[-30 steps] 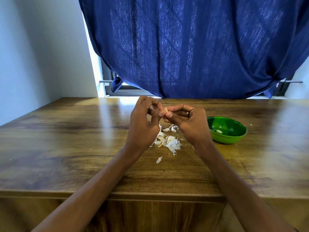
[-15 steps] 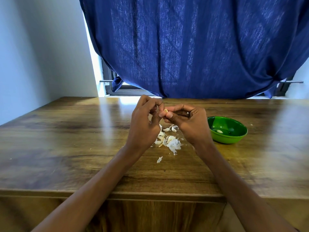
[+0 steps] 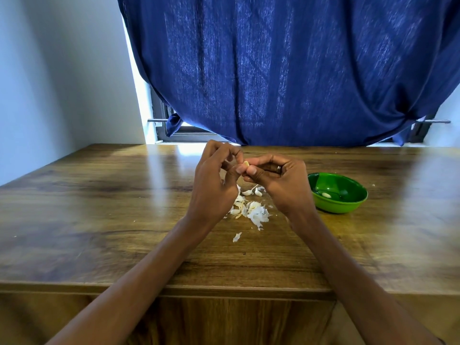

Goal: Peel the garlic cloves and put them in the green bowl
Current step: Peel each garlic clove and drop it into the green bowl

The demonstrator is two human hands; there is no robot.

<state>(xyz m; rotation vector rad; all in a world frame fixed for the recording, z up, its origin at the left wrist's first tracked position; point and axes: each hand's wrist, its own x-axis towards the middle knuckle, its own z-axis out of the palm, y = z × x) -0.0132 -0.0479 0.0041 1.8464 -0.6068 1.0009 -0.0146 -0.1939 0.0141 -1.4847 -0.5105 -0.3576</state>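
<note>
1. Two hands meet above the table [image 3: 104, 220], and between them you hold one garlic clove [image 3: 246, 163].
2. Your right hand [image 3: 281, 185] pinches the clove between thumb and curled fingers; a ring [image 3: 279, 168] shows on one finger.
3. Your left hand [image 3: 214, 185] has its fingers bent in toward the clove, the fingertips at its near end; whether they grip it or only pick at its skin you cannot tell from here.
4. Directly under your hands lies a heap of white skins [image 3: 257, 215], with a few loose cloves [image 3: 251, 192] at its far side, and one stray flake [image 3: 237, 237] nearer to you.
5. Just to the right of your right hand sits the green bowl [image 3: 323, 205], with one pale peeled clove [image 3: 326, 194] inside it.
6. Beyond your hands hangs a blue curtain [image 3: 286, 70].
</note>
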